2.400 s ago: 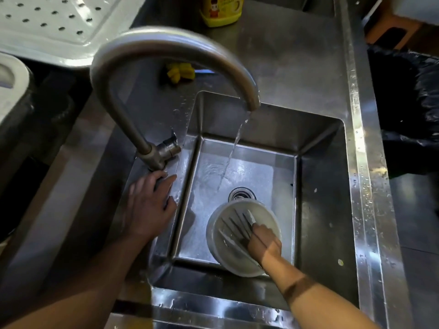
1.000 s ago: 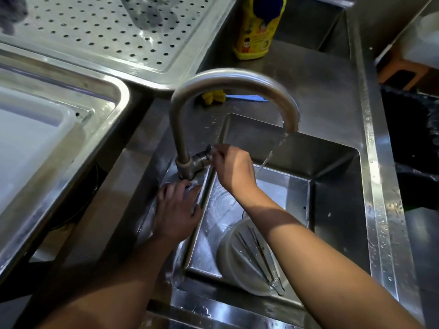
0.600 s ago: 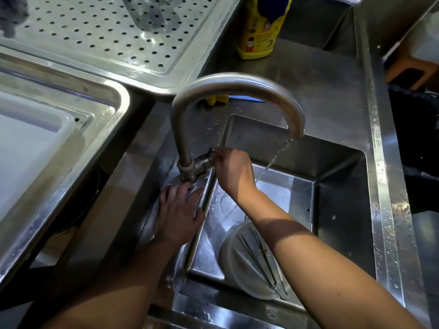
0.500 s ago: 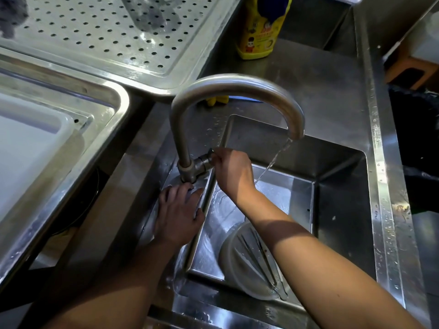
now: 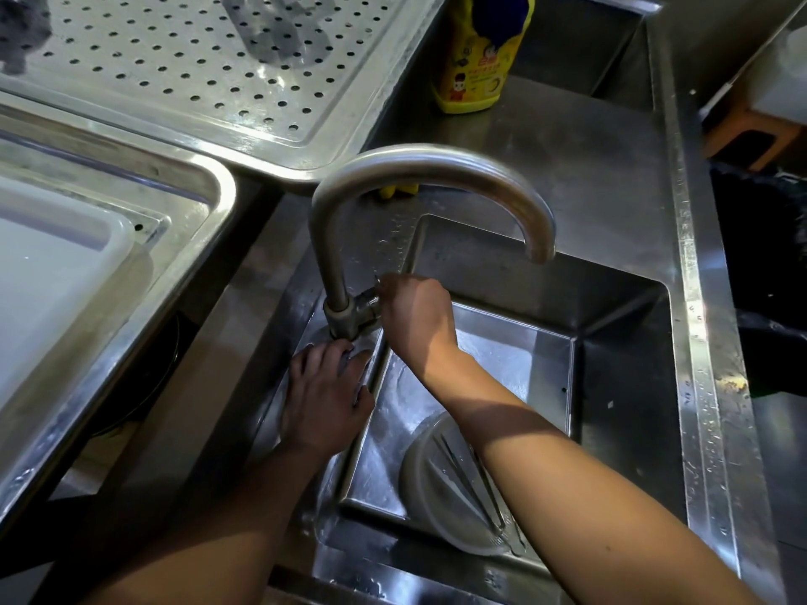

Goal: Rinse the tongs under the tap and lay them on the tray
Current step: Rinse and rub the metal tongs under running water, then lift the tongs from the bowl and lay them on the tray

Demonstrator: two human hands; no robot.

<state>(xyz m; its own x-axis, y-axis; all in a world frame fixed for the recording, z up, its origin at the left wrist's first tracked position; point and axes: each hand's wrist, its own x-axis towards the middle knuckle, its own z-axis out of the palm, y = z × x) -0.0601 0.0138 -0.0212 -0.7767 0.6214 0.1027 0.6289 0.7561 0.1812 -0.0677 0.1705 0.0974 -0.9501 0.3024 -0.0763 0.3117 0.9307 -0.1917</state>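
1. The right hand [image 5: 415, 318] reaches across the basin and closes its curled fingers on the small metal valve handle [image 5: 370, 299] at the foot of the tap. The fingertips are hidden behind the knuckles.
2. The left hand [image 5: 325, 395] holds nothing. It lies palm down with straight fingers on the wet steel rim just below the tap's base, its fingertips close to the valve body.
3. The tall, curved brushed-steel tap [image 5: 436, 165] rises from that base and arches to the right, its spout hanging over the back of the basin.
4. The thin steel tongs [image 5: 469, 486] lie inside a round white plastic bowl [image 5: 415, 473]. The bowl stands on the floor of the rectangular stainless-steel sink [image 5: 620, 386], at its near side. Neither hand touches the tongs, and the right forearm crosses above part of the bowl.
5. At the upper left lies a perforated stainless-steel tray [image 5: 209, 72]. Nearer on the left is a plain rimmed steel tray [image 5: 209, 198] holding a white plastic board [image 5: 48, 272].
6. A yellow dish-soap bottle [image 5: 476, 58] stands on the steel counter behind the sink, and a small yellow object [image 5: 397, 192] shows just behind the tap's arch. A black bag [image 5: 764, 264] sits at the far right.
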